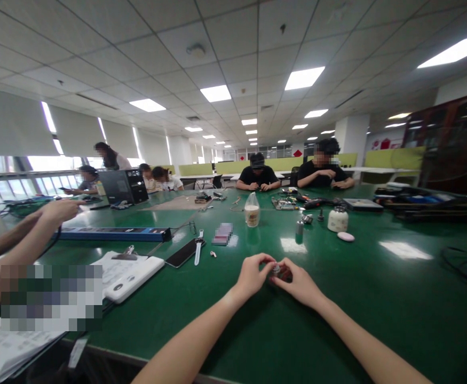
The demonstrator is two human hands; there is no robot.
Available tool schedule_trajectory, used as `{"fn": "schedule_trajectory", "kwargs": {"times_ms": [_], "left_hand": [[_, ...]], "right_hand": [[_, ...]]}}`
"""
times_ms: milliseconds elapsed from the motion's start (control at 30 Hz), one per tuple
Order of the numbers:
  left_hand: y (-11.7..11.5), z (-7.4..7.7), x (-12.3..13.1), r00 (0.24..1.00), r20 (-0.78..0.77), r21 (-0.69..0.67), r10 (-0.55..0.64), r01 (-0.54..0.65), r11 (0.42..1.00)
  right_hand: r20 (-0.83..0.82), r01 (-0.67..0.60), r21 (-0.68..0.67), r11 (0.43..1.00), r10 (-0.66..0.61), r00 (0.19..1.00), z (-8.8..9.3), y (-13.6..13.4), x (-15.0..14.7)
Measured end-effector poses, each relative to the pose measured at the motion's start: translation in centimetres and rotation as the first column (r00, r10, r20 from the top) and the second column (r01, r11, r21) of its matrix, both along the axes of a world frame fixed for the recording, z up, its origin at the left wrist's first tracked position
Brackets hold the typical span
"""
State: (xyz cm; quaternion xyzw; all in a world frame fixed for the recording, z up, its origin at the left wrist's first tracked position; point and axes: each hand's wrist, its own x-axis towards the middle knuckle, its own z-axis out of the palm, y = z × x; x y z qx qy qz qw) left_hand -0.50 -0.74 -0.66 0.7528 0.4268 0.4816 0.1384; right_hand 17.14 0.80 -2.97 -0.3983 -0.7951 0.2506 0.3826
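Observation:
Both my hands meet on the green table in front of me. My left hand and my right hand are closed in a pinch around one small grey-and-dark object held between their fingertips. It is too small to name. Both forearms rest on or just above the tabletop.
To my left lie a black phone, a white watch, a white clipboard and a blue power strip. A plastic cup, a white jar and a white oval stand farther off. Another person's arms reach in at left; several people sit across.

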Motion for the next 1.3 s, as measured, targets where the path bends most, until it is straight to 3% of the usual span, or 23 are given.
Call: {"fn": "schedule_trajectory", "kwargs": {"times_ms": [333, 467, 600, 800, 900, 1000, 1067, 1133, 1167, 1200, 1233, 1267, 1300], "left_hand": [[-0.2, -0.6, 0.5, 0.996, 0.080, -0.085, -0.027, 0.034, 0.996], [-0.1, -1.0, 0.5, 0.996, 0.085, -0.113, -0.027, 0.036, 0.993], [0.0, -1.2, 0.2, 0.988, 0.106, -0.111, -0.113, 0.125, 0.986], [0.6, -2.2, -0.1, 0.982, 0.122, -0.126, -0.145, 0.160, 0.979], [0.6, -2.6, 0.0, 0.979, 0.139, -0.142, -0.146, 0.166, 0.976], [0.6, -1.9, -0.1, 0.971, 0.149, -0.169, -0.186, 0.210, 0.963], [1.0, -0.3, -1.0, 0.956, 0.221, -0.170, -0.191, 0.231, 0.958], [1.9, 1.7, -2.9, 0.871, 0.490, -0.120, -0.029, 0.101, 0.988], [2.4, 2.7, -4.3, 0.755, 0.652, -0.086, 0.068, -0.015, 0.996], [2.9, 3.6, -5.7, 0.585, 0.793, -0.083, 0.170, -0.173, 0.981], [3.3, 4.2, -7.1, 0.430, 0.869, -0.115, 0.244, -0.303, 0.946], [3.7, 4.6, -8.3, 0.325, 0.890, -0.178, 0.321, -0.399, 0.899], [3.9, 4.6, -9.2, 0.297, 0.866, -0.234, 0.403, -0.471, 0.850]], "right_hand": [[-0.033, -0.030, -0.026, 0.999, 0.029, 0.999, -0.1, 0.1, 0.0], [-0.128, -0.091, -0.080, 0.993, 0.081, 0.989, 0.7, 0.5, 0.4], [-0.244, 0.017, -0.094, 0.995, -0.040, 0.969, 2.1, 0.5, 0.7], [0.020, 0.082, 0.017, 0.997, -0.082, 0.996, 2.4, 0.1, 0.0], [0.029, 0.114, 0.060, 0.992, -0.116, 0.993, 2.3, 0.3, -0.6], [-0.074, 0.174, 0.071, 0.982, -0.169, 0.983, 2.5, 0.9, -0.4], [-0.131, 0.243, 0.076, 0.967, -0.232, 0.964, 2.6, 1.4, 0.4], [-0.074, 0.324, 0.118, 0.939, -0.317, 0.945, 2.5, 1.8, 1.7], [0.007, 0.353, 0.148, 0.924, -0.358, 0.934, 2.3, 2.1, 2.4], [0.110, 0.363, 0.172, 0.916, -0.384, 0.917, 2.0, 2.3, 3.1], [0.212, 0.371, 0.184, 0.910, -0.406, 0.889, 1.7, 2.5, 3.7], [0.297, 0.377, 0.183, 0.908, -0.417, 0.859, 1.3, 2.6, 4.2], [0.356, 0.384, 0.176, 0.906, -0.422, 0.833, 1.0, 2.8, 4.5]]}}
